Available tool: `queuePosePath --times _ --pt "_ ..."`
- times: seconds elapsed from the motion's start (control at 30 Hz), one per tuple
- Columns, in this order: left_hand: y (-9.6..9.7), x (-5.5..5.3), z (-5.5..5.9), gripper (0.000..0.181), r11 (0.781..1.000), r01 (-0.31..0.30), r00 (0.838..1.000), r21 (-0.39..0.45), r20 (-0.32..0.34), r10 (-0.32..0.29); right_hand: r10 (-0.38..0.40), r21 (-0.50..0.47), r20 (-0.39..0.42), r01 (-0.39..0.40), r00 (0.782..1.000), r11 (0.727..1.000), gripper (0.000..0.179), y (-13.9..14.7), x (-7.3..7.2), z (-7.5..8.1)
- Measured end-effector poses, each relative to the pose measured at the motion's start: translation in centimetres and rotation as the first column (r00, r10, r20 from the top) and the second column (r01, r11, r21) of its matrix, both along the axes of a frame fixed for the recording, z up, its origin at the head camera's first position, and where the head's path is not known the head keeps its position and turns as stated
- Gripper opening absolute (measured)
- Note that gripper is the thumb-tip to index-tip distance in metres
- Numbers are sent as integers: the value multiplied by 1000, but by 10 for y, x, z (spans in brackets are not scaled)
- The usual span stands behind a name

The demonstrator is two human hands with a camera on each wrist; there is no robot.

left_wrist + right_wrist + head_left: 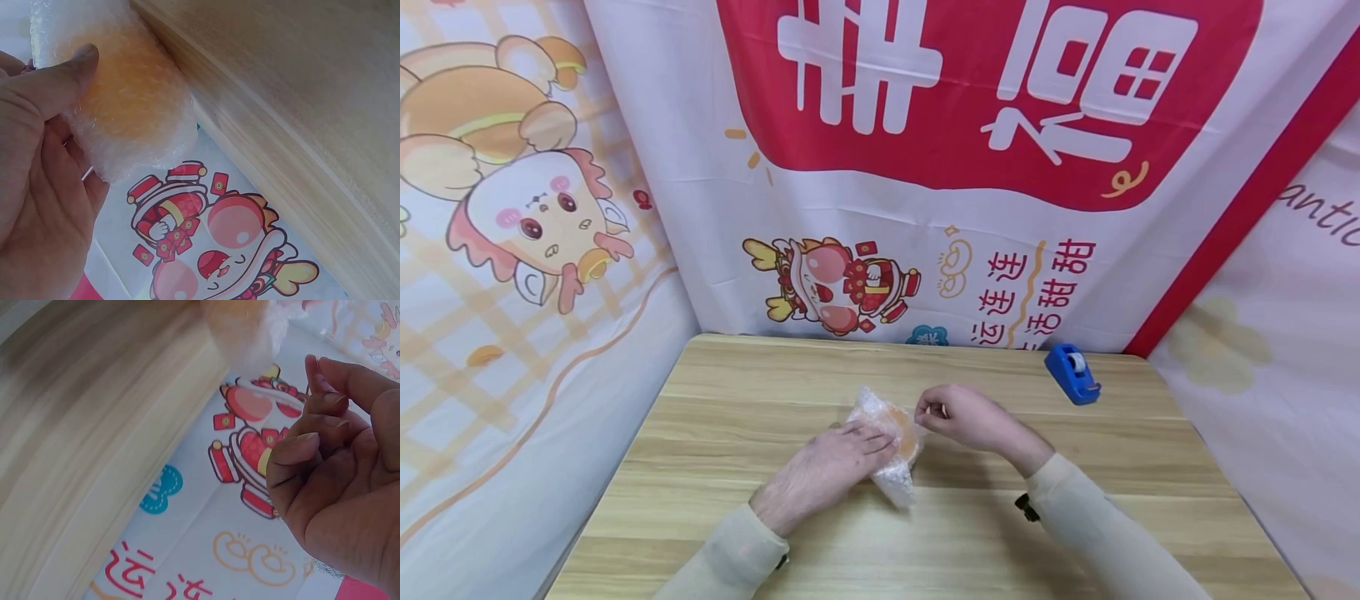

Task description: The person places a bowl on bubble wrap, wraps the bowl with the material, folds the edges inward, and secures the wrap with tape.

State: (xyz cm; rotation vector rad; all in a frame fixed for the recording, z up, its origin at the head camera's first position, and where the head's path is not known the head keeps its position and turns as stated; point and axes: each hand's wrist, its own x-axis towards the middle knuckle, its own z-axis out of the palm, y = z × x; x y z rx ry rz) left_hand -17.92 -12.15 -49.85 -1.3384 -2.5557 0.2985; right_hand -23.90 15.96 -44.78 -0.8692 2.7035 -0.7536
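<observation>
A round, flat orange thing is wrapped in clear bubble wrap over the middle of the table. My left hand grips the bundle from the left. In the left wrist view, its thumb lies across the front of the bubble wrap and the other fingers go behind it. My right hand is close to the bundle's right edge. The right wrist view shows its thumb and index fingertips together, with the other fingers curled in; a faint clear strip, looking like tape, shows at the fingertips.
A blue tape dispenser with a roll in it stands at the table's back right. The wood-grain table meets a printed cloth along its back edge. More printed cloth hangs at the left and right sides.
</observation>
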Motion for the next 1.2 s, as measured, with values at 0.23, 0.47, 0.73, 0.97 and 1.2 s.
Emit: queuePosePath --times 0.23,0.47,0.73,0.97,1.2 --pt "-4 -1 2 52 999 19 1000 39 24 -20 5 25 2 -5 1000 1000 12 -15 0 -7" --pt "-2 -4 5 40 998 33 999 53 2 -34 -19 72 38 16 999 997 9 -23 3 -11" --pt "13 2 9 33 1000 11 996 -9 -84 -11 -71 104 57 65 996 992 12 -27 4 -13" --pt "25 8 6 24 1000 20 983 20 -186 -16 -114 112 23 110 993 988 12 -34 4 -19" --pt "25 9 6 25 999 28 989 23 -145 -25 -131 157 -33 135 991 978 15 -42 7 -21"
